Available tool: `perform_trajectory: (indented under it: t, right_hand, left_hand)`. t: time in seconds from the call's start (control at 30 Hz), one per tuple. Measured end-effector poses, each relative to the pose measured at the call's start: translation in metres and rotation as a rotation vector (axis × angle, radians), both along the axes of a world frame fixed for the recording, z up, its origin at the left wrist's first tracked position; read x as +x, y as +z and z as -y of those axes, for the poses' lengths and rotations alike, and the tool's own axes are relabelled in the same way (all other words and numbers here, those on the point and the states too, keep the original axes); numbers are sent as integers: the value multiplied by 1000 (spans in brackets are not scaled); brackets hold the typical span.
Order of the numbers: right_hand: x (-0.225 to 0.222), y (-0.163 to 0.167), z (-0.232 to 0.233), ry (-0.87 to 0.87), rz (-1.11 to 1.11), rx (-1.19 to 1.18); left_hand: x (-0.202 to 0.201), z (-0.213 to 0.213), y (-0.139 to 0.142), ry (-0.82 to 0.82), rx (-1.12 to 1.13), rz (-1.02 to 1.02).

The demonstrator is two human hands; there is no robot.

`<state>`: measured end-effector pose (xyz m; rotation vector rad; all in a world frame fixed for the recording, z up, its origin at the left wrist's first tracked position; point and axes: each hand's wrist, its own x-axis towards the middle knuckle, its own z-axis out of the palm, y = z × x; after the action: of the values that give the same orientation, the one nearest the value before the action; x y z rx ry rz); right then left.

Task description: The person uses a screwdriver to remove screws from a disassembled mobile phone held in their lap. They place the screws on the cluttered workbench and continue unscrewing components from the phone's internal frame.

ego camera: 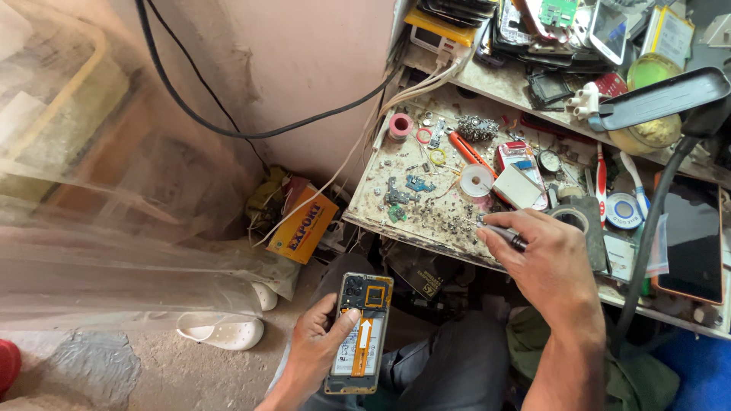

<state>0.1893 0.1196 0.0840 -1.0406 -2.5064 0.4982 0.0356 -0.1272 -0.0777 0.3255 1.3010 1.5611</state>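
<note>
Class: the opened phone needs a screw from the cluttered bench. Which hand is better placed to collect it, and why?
Likely the right hand: it holds a screwdriver with its tip among loose parts on the workbench. The left hand is occupied gripping the opened phone.

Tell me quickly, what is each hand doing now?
Left hand: closed around an opened phone.
Right hand: fingers closed on a small screwdriver over the workbench.

Two hands (320,354), one opened phone (361,332), one screwdriver (504,235), perhaps two white clogs (225,329).

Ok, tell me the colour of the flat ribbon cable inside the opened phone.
Orange, on the ribbon cable of the phone in the left hand; head view.
</note>
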Motion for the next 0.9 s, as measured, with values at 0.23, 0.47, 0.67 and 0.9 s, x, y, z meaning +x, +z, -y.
perform_trajectory:
  t: [0.23,0.47,0.67,0.9]
  right_hand:
    - [-7,-7,-6,14,5,11]
    - [2,-12,-9,-156,-100,-146]
    - [12,-24,-10,-228,-436,-512]
    - [12,-44,-8,-163,-643,-776]
  left_hand:
    - [-3,5,1,-11,-3,-24]
    - [-2,3,-2,-11,7,-62]
    - [-3,-5,10,-42,52,-172]
    - [-8,-35,42,1,186,-288]
